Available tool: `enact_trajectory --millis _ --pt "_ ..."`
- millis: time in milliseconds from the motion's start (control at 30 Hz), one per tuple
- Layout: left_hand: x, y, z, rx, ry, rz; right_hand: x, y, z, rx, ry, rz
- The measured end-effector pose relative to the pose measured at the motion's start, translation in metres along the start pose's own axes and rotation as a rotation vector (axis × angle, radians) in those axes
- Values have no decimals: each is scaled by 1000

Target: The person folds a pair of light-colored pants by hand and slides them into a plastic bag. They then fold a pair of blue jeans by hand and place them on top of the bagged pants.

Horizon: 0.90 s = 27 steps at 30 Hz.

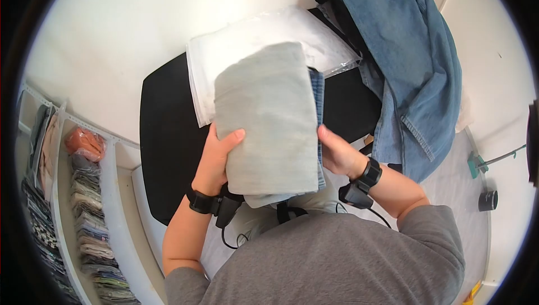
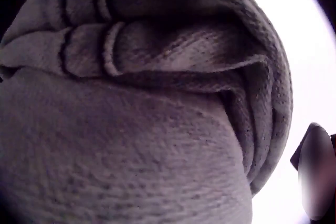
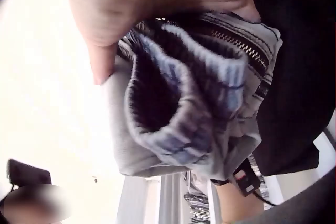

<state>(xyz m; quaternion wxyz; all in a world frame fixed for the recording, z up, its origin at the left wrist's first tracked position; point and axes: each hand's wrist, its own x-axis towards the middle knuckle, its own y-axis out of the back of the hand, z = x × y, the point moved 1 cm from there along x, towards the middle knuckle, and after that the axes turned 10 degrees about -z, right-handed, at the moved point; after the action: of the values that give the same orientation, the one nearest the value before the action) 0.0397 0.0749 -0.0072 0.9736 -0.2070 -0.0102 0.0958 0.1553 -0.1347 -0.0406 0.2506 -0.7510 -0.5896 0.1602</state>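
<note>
A folded pale grey-green zip jacket [image 1: 266, 120] is held up in front of the body between both hands. My left hand [image 1: 215, 156] grips its left edge, the thumb lying on the top face and the other fingers hidden beneath. At the opposite edge my right hand [image 1: 341, 154] holds the bundle, thumb along the side. Blue ribbed cuffs [image 3: 181, 134] and a metal zipper [image 3: 239, 45] show at that end in the right wrist view. The left wrist view is filled by the jacket's folded layers [image 2: 131, 134].
Behind the jacket, a clear-and-white plastic bag [image 1: 247, 35] lies on a black table [image 1: 168, 120]. A blue denim garment [image 1: 415, 63] drapes at the right. Shelves at left hold stacks of folded, bagged clothes [image 1: 92, 215]. A green-based stand [image 1: 478, 163] is on the floor.
</note>
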Motion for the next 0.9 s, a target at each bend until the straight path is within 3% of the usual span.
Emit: enact_trajectory --millis 100,233,300,433,533,700,767,833,900 --pt "6 0 -6 128 35 17 -10 11 10 -36 -84 -25" --pt "17 3 -16 161 41 -9 -23 16 23 159 -26 -61" --pt "22 1 -19 172 48 -11 -25 7 18 1 3 60" --pt "28 -7 -19 213 31 -35 -19 3 14 85 -21 284" --pt "34 -11 -17 151 66 -45 -16 26 29 314 -53 274" --pt "37 -6 -17 158 107 -27 -17 33 33 256 -28 298" --pt "43 6 -9 372 97 -203 -24 33 30 194 4 340" --pt "51 38 6 706 42 -44 -35 35 22 209 15 425" --pt "62 83 13 1243 -56 175 -42 36 14 254 71 476"
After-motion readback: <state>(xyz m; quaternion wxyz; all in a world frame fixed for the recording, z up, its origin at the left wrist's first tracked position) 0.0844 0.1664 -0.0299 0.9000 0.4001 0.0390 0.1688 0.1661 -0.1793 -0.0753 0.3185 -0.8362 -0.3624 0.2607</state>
